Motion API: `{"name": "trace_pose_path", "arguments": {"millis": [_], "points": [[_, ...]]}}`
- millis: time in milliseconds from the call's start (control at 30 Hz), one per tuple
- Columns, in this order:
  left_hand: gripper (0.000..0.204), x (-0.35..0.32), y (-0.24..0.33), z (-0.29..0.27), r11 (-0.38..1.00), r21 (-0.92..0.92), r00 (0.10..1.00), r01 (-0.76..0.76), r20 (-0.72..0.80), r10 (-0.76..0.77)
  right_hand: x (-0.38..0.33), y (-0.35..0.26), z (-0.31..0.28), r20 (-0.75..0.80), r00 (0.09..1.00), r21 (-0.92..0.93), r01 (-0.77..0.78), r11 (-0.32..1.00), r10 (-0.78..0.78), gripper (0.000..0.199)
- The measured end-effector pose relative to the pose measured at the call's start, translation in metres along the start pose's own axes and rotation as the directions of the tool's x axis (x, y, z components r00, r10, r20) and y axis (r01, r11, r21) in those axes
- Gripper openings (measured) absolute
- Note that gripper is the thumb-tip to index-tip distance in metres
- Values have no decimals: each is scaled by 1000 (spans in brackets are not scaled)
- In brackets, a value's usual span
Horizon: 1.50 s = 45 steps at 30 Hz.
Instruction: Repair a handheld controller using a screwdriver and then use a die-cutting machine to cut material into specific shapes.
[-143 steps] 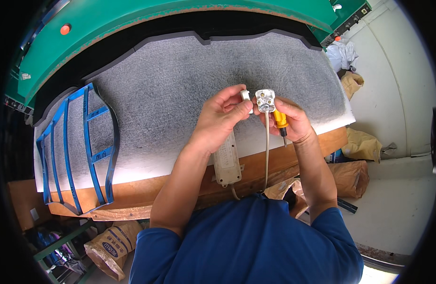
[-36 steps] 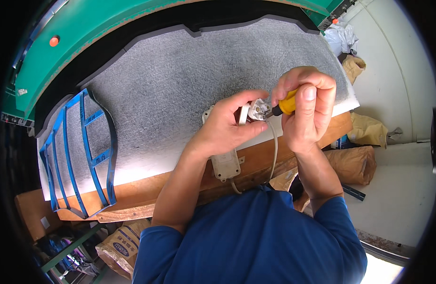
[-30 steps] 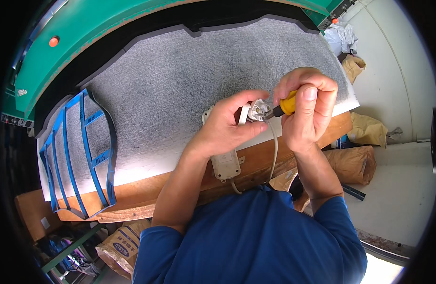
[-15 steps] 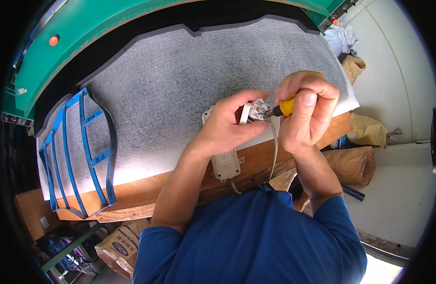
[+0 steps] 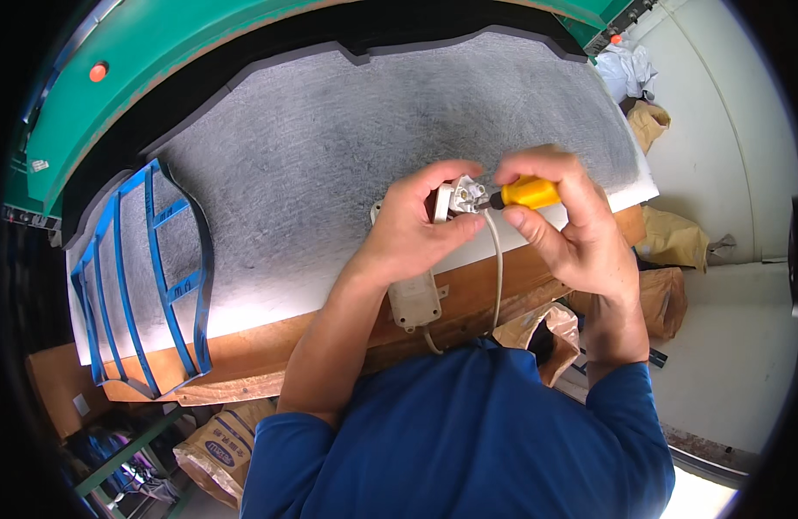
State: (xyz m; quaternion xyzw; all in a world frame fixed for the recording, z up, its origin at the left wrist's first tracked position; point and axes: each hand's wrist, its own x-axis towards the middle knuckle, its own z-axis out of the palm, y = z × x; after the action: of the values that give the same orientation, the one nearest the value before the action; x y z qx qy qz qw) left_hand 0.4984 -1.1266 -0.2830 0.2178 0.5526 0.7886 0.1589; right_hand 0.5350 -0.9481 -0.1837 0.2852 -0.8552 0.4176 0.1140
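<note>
A white electrical plug [image 5: 465, 196] sits between the thumb and fingers of my left hand [image 5: 414, 223], its inner metal terminals showing. From it a pale cord [image 5: 499, 268] hangs down over the table's front edge. My right hand [image 5: 581, 221] has its thumb and fingers around the yellow handle of a screwdriver [image 5: 530, 193], in a loose grip. The screwdriver lies nearly level, and its tip reaches the plug's terminals. Below my left wrist rests a beige power strip [image 5: 415, 303], partly hidden by that hand and forearm.
A grey-surfaced table [image 5: 304, 164] with a wooden front edge [image 5: 252, 346] lies before me. At the left stands a blue-edged frame [image 5: 161, 285]. Green machinery [image 5: 200, 30] arches along the back. Brown paper sacks [image 5: 663, 303] lie on the right, another sack [image 5: 222, 450] at lower left.
My right hand has turned and shifted right and down, its fingers loosening so more of the yellow handle shows. The left hand with the plug has barely moved.
</note>
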Motion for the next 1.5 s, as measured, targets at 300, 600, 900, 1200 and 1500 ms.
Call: {"name": "trace_pose_path", "arguments": {"millis": [300, 600, 900, 1200, 1500], "points": [[41, -1, 1, 3, 998, 36, 997, 44, -67, -41, -4, -4, 3, -10, 999, -211, -40, 977, 39, 32], [38, 3, -5, 8, 990, 139, 995, -20, -99, 34, -6, -10, 22, -265, 957, -325, -203, 924, 118, 39], [44, 4, 2, 0, 997, -50, 997, 60, 51, -58, 11, -13, -14, -368, 922, -98, -171, 980, 124, 28], [46, 9, 6, -8, 861, -383, 941, 335, 188, -282, -28, 35, 4, -108, 845, 431, -434, 791, 523, 23], [40, 10, -4, -11, 767, -505, 917, 396, 172, -360, -42, 42, 34, 44, 879, 595, -405, 694, 475, 29]]}}
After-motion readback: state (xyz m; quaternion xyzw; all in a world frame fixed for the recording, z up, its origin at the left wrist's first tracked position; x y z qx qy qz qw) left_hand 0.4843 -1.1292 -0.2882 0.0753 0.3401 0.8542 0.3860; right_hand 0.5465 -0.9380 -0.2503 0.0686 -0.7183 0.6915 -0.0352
